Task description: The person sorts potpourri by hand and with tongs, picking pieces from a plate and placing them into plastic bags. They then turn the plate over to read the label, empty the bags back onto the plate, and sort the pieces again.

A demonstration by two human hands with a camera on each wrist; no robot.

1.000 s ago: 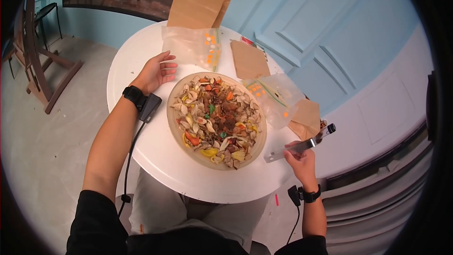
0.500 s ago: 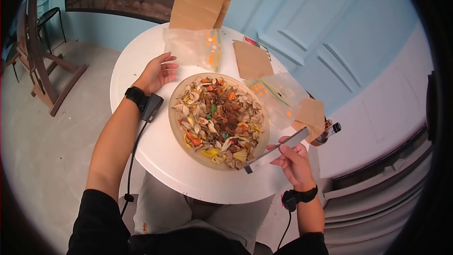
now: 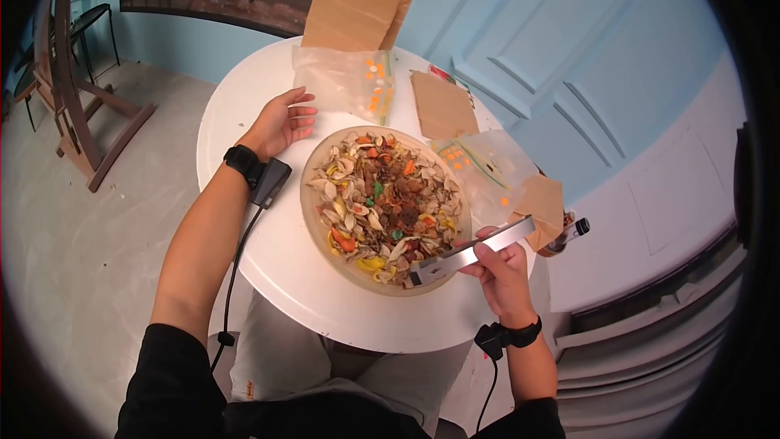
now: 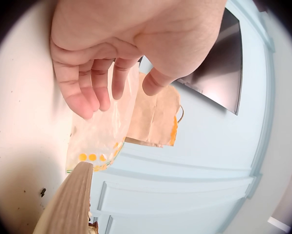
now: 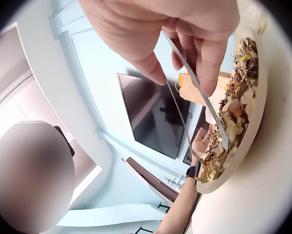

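Observation:
A round bowl (image 3: 319, 237) full of dried petals, cones and orange, yellow and green bits stands on the white table. The right hand (image 3: 502, 275) pinches metal tongs (image 3: 479, 251) between thumb and fingers, the tips over the bowl's near right part. In the right wrist view the two arms of the tongs (image 5: 204, 97) stand apart, with one tip at the petals; whether they touch is unclear. The left hand (image 3: 280, 126) is beside the bowl's upper left, holding nothing, its fingers loosely bent near a clear zip bag (image 3: 337, 81). That bag (image 4: 95, 136) lies beyond the fingers in the left wrist view.
A brown paper bag (image 3: 349, 12) stands at the table's far edge. A flat brown packet (image 3: 443, 106), another zip bag (image 3: 487, 167) and a brown paper piece (image 3: 540, 203) lie right of the bowl. A bottle (image 3: 575, 232) is beyond the right hand.
The right hand has brought the tongs leftward, from the table's right edge to over the bowl, turning their tips towards the petals. The left hand has stayed beside the bowl.

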